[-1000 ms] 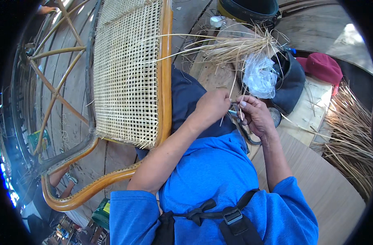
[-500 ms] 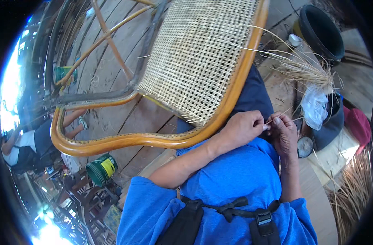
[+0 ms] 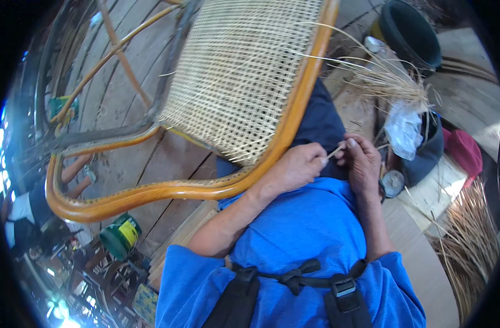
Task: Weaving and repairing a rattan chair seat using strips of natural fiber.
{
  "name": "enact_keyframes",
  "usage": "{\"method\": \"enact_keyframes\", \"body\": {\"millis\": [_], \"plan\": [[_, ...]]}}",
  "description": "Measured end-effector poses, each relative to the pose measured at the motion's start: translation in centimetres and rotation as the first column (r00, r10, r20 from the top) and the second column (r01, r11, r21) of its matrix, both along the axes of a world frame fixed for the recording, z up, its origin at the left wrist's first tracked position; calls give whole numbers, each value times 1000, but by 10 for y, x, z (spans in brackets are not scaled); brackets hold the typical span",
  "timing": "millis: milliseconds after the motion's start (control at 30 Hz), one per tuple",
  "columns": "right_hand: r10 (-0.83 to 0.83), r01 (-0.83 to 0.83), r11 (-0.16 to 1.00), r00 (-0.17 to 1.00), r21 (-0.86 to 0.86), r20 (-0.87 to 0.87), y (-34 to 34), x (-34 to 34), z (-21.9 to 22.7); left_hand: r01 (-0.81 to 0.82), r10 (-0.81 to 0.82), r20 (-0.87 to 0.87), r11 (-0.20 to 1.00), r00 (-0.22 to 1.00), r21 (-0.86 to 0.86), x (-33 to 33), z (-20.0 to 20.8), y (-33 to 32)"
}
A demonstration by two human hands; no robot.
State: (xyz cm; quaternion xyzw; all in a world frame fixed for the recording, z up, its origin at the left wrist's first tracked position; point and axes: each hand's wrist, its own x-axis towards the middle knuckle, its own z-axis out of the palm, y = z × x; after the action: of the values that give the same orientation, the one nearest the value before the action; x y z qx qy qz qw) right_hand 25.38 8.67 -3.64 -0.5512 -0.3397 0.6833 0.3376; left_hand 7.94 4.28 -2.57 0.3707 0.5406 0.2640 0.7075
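Two-handed hold on cane strand (image 3: pixel 334 152)

Right of centre in the frame, the left hand (image 3: pixel 298 168) and right hand (image 3: pixel 364 167) each have fingers pinched together on the strand, a short length showing between them. A curved wooden chair frame (image 3: pixel 151 192) with a woven cane panel (image 3: pixel 233 76) spans the upper left to centre. At upper right, a bundle of loose strands (image 3: pixel 389 85) lies just above a clear plastic bag (image 3: pixel 404 131), below a dark bucket (image 3: pixel 425 46).
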Motion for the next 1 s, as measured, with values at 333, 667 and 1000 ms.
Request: {"method": "enact_keyframes", "body": {"millis": [333,667,1000], "plan": [[80,-82,997,993,-13,-86,1,-1,3,-6,39,129,969,991,-247,-12,7,6],[-54,44,993,994,108,98,13,27,8,54,-52,30,994,998,-94,-3,1,-6],[163,-505,861,397,66,903,14,89,-15,101,-99,24,974,995,-201,-7,2,9]]}}
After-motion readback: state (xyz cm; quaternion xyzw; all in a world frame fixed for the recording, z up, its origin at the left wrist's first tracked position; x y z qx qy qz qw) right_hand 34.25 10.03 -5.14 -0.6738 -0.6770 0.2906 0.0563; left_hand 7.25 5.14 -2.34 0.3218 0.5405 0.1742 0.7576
